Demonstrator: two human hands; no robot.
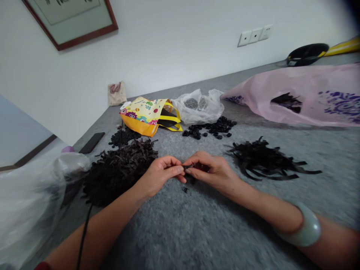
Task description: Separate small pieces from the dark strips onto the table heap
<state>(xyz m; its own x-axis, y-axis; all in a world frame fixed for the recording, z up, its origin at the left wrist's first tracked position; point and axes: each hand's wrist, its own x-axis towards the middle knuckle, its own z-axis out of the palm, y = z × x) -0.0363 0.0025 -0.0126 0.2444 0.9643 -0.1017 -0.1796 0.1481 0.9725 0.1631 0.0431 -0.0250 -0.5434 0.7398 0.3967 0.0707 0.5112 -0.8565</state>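
My left hand (165, 172) and my right hand (206, 168) meet at the middle of the grey table (180, 232). Between their fingertips is a small black piece (188, 167), pinched from both sides and mostly covered by the fingers. Just below them a small black clip-like part (185, 190) lies on the table. A big heap of black strips (120, 168) is left of my left hand. Another pile of black strips (264, 159) lies to the right of my right hand. Small black parts (210, 128) are scattered beyond the hands.
Behind stand a yellow patterned bag (143, 114) and a white plastic bag (201, 108). A pink bag (306, 95) lies at the back right. At left are a dark phone-like slab (92, 143), more black parts (123, 137) and clear plastic (30, 198).
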